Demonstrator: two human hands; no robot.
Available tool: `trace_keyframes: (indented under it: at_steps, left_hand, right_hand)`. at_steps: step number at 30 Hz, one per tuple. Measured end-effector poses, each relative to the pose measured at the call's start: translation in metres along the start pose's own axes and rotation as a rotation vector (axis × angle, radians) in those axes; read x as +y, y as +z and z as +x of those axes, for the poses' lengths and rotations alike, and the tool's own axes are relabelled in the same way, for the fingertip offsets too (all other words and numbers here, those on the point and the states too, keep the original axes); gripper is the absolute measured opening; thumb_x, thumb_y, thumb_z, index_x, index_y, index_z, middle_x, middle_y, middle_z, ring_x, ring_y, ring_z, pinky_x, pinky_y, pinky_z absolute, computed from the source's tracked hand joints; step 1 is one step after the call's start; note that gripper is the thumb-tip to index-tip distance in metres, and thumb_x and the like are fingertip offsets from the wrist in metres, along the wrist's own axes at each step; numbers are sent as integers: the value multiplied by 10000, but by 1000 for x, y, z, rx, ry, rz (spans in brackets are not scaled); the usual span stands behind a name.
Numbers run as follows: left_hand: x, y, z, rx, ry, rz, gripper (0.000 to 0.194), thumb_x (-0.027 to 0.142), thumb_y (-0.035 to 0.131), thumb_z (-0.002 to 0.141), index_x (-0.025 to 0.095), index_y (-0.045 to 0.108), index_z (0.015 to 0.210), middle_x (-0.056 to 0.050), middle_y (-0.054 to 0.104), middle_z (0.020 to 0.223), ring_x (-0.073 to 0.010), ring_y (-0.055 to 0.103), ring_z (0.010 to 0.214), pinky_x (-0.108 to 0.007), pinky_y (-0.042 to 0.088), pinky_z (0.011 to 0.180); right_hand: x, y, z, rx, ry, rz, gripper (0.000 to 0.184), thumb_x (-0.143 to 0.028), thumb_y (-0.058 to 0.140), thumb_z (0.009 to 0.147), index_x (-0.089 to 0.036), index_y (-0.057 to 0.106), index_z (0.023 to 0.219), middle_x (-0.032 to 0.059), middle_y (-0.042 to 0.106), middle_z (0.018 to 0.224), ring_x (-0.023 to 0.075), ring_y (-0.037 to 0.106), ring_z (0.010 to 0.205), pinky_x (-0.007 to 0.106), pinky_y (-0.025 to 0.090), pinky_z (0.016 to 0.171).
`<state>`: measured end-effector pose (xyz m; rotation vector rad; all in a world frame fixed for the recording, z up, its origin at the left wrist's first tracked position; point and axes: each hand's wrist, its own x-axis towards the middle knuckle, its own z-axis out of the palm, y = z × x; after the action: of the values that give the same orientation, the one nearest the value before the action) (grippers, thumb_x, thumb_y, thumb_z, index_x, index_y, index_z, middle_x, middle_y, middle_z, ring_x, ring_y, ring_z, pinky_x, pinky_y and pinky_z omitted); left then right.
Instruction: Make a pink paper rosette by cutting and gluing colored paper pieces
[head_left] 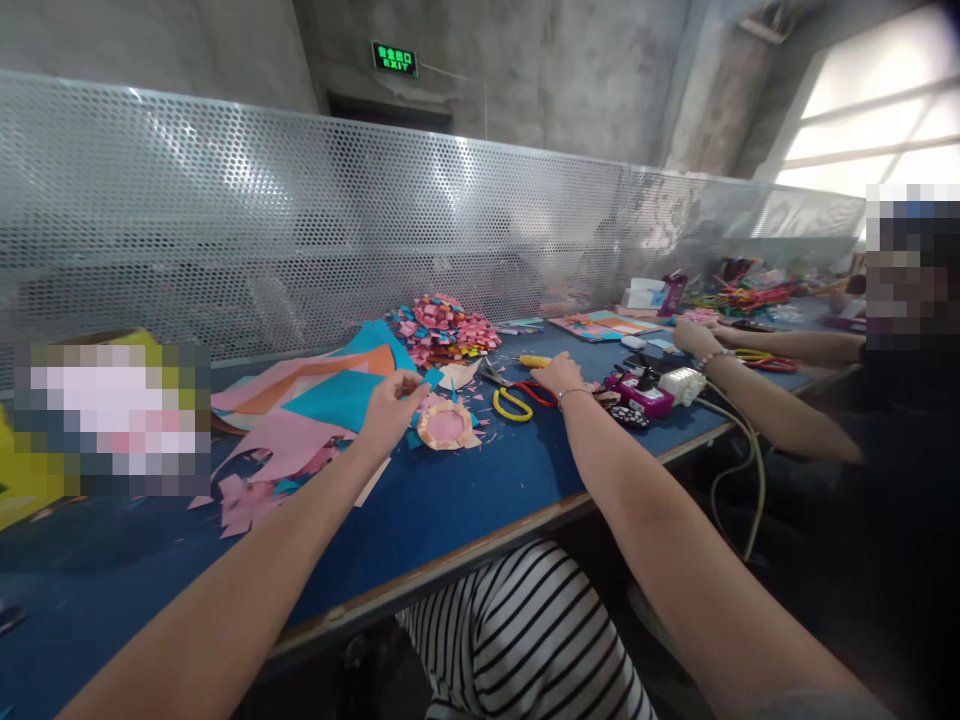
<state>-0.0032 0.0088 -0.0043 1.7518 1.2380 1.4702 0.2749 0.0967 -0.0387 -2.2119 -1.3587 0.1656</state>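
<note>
Between the thumb and fingers of my left hand (391,408) is a small blue paper piece (433,378). Just below and right of it lies a round paper piece (445,426) with a pink middle and a pale orange folded rim, on paper scraps. My right hand (559,377) is curled at the end of a short yellow tool (534,361) whose kind I cannot make out; the fingers hide part of it. Beside that hand, scissors (513,402) with a yellow and a red handle loop rest on the blue table (480,500).
Coloured paper sheets (337,400) and pink scraps (251,500) lie left, a heap of paper pieces (442,328) behind. Right are a purple power strip (641,392) with a white plug and cable (750,450). A co-worker's arms (780,400) reach in. A perforated metal screen (300,220) stands behind.
</note>
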Motion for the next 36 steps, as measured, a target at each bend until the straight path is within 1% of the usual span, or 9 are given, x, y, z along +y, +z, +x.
trace_keyframes:
  at_steps: [3,8,12,15,18,22,27,32,36]
  left_hand:
    - [-2,-1,2,21,52,83,200,347,661,576,189,576,664,-3,597,661,-151,560,660,-284,465,656]
    - [-3,-1,2,25,58,151,154,304,671,561,201,599,650,-8,622,655,-162,574,659,-286,455,674]
    - [-7,-2,3,29,23,90,194,352,672,570,191,585,635,-6,605,645,-158,570,648,-282,470,630]
    - [-7,-1,3,19,-54,-17,249,391,678,567,179,576,647,3,584,613,-153,576,618,-283,489,589]
    - [-5,0,1,28,-138,-124,305,412,702,543,170,568,671,-5,605,628,-170,616,677,-295,509,625]
    - [-3,1,-1,38,-191,-186,326,412,715,533,164,561,677,-26,642,659,-190,641,734,-297,510,655]
    - [-2,2,-1,41,-202,-172,307,363,732,500,164,602,694,-19,661,644,-183,633,690,-274,493,627]
    - [0,3,-2,27,-160,-122,258,363,702,537,157,626,673,-19,665,634,-162,610,630,-270,478,621]
    - [3,3,-3,8,-127,-55,221,354,685,563,158,632,650,-10,654,603,-153,598,592,-259,465,593]
  right_hand:
    - [-1,0,0,19,25,-21,793,-506,662,613,-10,434,1189,245,537,1130,310,528,1081,349,426,865]
    - [2,-3,4,-77,-66,-70,461,-384,569,702,-64,619,1030,208,610,1052,288,569,1032,321,437,811]
    - [5,-9,5,-102,-80,58,450,-428,490,744,-81,652,981,200,639,992,287,592,971,310,430,771]
    - [-1,-15,2,-84,-119,208,395,-397,467,755,-126,635,988,146,647,975,260,594,949,297,431,757]
    - [-18,-18,-8,-13,-233,350,352,-321,485,728,-152,568,1025,96,640,968,224,592,922,273,438,749]
    - [-45,-17,-32,169,-433,458,447,-360,537,703,-141,428,1078,120,609,1008,240,583,918,296,448,729]
    - [-58,-16,-57,272,-731,383,403,-365,535,717,-157,390,1029,137,597,973,276,588,886,350,454,700]
    - [-55,-20,-61,359,-836,313,343,-302,480,738,-150,376,1027,140,596,947,262,589,860,349,452,696]
    - [-55,-21,-61,358,-877,236,304,-301,469,737,-153,381,988,131,598,897,256,587,829,341,448,674]
